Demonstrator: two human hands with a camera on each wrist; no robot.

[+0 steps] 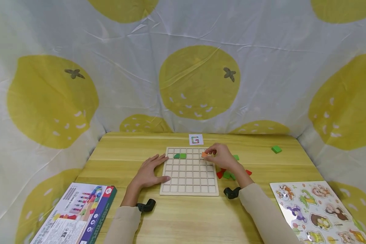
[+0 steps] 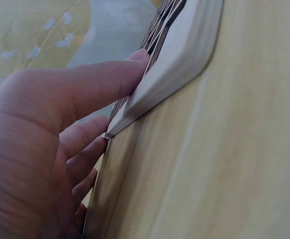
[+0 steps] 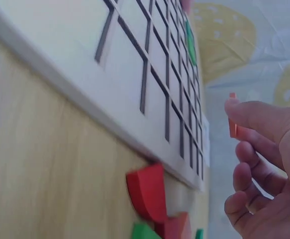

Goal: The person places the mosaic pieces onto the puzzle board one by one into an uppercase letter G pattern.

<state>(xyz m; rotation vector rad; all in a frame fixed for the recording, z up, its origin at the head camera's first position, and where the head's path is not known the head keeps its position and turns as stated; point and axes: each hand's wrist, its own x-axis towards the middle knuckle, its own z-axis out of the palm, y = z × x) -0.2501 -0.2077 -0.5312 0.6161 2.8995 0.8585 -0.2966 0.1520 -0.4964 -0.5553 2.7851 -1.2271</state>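
A pale wooden grid board (image 1: 189,194) lies on the table. Two tiles sit side by side in its upper left: a dark green rounded tile (image 1: 177,156) and a light green square tile (image 1: 183,156). My left hand (image 1: 147,172) rests at the board's left edge, fingers spread, its thumb on the rim in the left wrist view. Over the upper right cells, my right hand (image 1: 221,156) pinches an orange tile (image 1: 203,154) between thumb and fingertip. In the right wrist view this orange tile (image 3: 232,117) appears edge-on, raised off the board.
Loose red and green tiles (image 1: 226,174) lie right of the board, partly under my right forearm. A card with a colored G (image 1: 196,139) lies behind the board. A green block (image 1: 276,149) sits far right, an animal sticker sheet (image 1: 317,210) front right, a box (image 1: 76,210) front left.
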